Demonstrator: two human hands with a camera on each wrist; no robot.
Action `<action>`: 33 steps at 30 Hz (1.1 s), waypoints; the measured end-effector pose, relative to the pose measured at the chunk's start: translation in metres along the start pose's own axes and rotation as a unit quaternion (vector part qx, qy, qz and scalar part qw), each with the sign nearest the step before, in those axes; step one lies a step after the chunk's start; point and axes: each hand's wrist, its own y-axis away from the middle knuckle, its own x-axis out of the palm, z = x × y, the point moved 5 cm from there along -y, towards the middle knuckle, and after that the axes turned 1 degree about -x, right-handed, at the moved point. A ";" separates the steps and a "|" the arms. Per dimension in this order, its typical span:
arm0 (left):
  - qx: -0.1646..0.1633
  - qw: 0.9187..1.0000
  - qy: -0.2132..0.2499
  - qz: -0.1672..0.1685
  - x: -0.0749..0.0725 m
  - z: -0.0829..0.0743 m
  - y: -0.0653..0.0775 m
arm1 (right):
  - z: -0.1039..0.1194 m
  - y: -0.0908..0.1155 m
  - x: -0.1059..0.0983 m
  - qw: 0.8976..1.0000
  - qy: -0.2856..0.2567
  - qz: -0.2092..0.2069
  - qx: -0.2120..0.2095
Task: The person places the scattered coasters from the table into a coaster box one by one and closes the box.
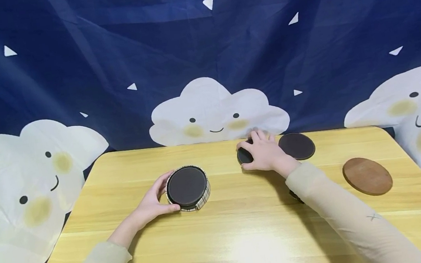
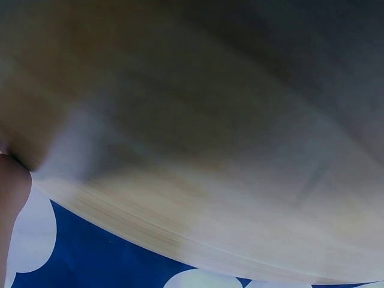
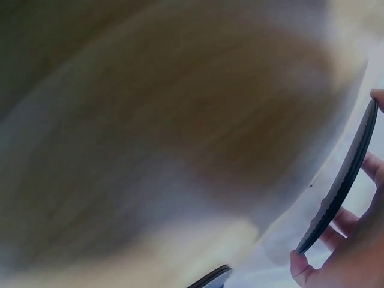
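In the head view my left hand grips the side of a round coaster holder with a plaid outside, left of the table's middle. A dark round coaster fills its top. Near the far edge my right hand holds another dark round coaster by its rim, thumb on one side and fingers on the other. The right wrist view shows this held coaster edge-on, pinched between fingertips. Only a sliver of the left hand enters the left wrist view.
One more dark coaster lies at the far edge, right of the right hand. A brown round disc lies toward the table's right side. Some dark thing is mostly hidden under the right forearm. A blue cloud-patterned curtain hangs behind the table.
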 end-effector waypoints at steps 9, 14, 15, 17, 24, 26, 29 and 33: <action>-0.003 1.000 0.003 0.002 0.000 0.000 0.001 | 0.025 -0.005 -0.007 0.999 0.007 -0.014 -0.036; -0.004 1.000 0.003 0.000 0.000 0.000 0.001 | 0.045 -0.006 -0.013 0.998 0.007 -0.023 -0.062; -0.004 1.000 0.004 0.000 0.000 0.000 0.001 | 0.049 -0.006 -0.014 0.997 0.006 -0.025 -0.067; -0.002 1.000 0.006 -0.001 0.000 0.000 0.001 | 0.056 -0.006 -0.017 0.997 0.004 -0.030 -0.076; 0.001 1.000 0.012 -0.002 0.002 -0.001 0.000 | 0.079 -0.007 -0.021 0.994 0.006 -0.039 -0.107; 0.000 1.000 0.012 -0.003 0.002 -0.001 0.000 | 0.084 -0.007 -0.021 0.993 0.008 -0.038 -0.114; -0.002 1.000 0.010 -0.003 0.001 0.000 0.000 | 0.093 -0.007 -0.022 0.991 0.015 -0.040 -0.125; 0.000 1.000 0.007 -0.004 0.001 0.001 0.000 | 0.104 -0.007 -0.023 0.989 0.021 -0.041 -0.142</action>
